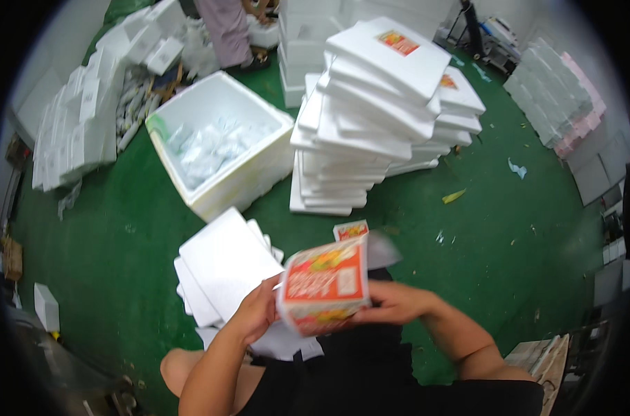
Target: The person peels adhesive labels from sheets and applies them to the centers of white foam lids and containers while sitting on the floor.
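Observation:
In front of my body I hold a stack of red and orange printed labels [325, 277], blurred by motion. My left hand [259, 310] is closed on its left edge, and my right hand [396, 302] grips its lower right side. A pale, smeared sheet [382, 251] shows just beyond the right edge. Behind the stack lies a smaller piece with similar red print [350, 230]. White foam lids [228, 260] lie in a loose pile past my left hand, with white paper [284, 343] near my lap.
A tall, leaning stack of white foam lids [356, 125] stands ahead, a red label on top. Left of it is a big foam box [242, 182] holding clear plastic bags. White boxes [86, 111] line the far left. Another person's leg [225, 31] shows at the back.

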### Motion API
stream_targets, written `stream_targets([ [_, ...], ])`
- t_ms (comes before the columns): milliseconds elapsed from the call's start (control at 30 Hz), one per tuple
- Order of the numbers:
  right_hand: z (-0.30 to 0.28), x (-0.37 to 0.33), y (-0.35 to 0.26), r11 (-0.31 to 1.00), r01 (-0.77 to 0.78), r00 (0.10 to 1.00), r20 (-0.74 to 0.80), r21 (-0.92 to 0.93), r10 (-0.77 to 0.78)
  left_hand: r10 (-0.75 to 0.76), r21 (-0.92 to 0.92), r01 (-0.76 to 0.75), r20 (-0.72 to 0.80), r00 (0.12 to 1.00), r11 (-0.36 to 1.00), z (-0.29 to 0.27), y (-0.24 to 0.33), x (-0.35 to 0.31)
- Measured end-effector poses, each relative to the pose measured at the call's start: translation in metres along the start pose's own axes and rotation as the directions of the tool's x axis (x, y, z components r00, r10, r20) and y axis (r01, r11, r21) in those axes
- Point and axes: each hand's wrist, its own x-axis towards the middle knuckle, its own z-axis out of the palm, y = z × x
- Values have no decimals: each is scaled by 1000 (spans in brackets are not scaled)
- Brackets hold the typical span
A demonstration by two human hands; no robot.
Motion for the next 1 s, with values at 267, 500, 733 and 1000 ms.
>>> stream_targets([
  [267,15,28,67,890,-71,976,215,451,-31,424,85,-415,-204,883,906,25,20,-29],
  [500,31,88,54,745,291,841,-531,601,100,515,314,-462,-112,850,829,23,2,-38],
  [733,35,80,21,967,118,600,-760,-227,-252,512,327,-433,-213,832,840,34,15,-36],
  [1000,34,118,-29,783,303,766,-349,-543,-539,453,319,-402,-102,886,858,33,-11,-45],
])
